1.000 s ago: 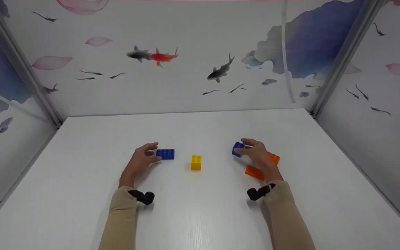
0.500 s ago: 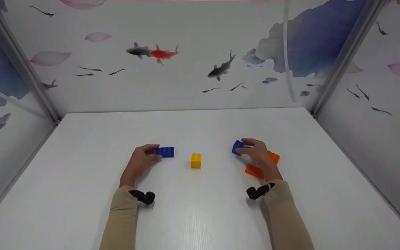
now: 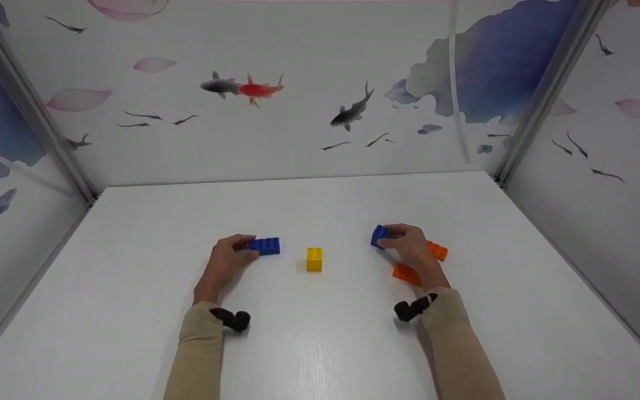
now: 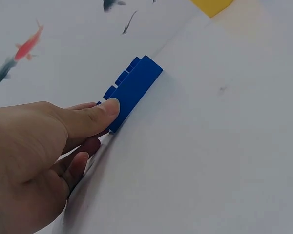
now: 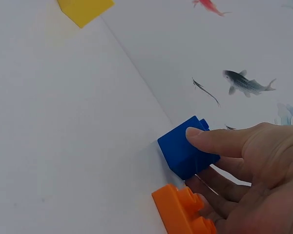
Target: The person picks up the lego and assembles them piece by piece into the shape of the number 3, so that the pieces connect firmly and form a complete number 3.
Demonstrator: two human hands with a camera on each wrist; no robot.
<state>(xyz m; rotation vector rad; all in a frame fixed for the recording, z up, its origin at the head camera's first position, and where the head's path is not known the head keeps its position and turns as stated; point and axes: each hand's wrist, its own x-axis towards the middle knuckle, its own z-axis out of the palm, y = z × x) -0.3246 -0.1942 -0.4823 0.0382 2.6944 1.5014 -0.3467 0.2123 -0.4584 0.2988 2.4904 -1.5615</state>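
By the left hand [image 3: 228, 261], one blue brick [image 3: 267, 246] is grasped at its nearer end; in the left wrist view the thumb is seen pressed on the long smooth side, while the studs are left uncovered. By the right hand [image 3: 411, 247], a second blue brick [image 3: 379, 235] is pinched between the thumb and the fingers, and this brick is placed at the left side of the hand. Whether the two blue bricks are lifted or resting cannot be told for certain.

Just beside the right hand, two orange bricks are found: one orange brick [image 3: 407, 274] is lying below the palm, toward the person, and another orange brick [image 3: 438, 251] is partly hidden at the right of the hand. Whether they are touched by the fingers cannot be seen clearly.

Farther from both hands, and between them, a yellow brick [image 3: 314, 259] is standing on the white table [image 3: 320, 344], nearer to the brick of the left hand.

Behind each hand, on the wrist, a small black device is worn at the cuff of a beige sleeve.

Farthest, beyond the hands, the table is bordered by a white wall [image 3: 298, 150], on which fish and petals are painted.
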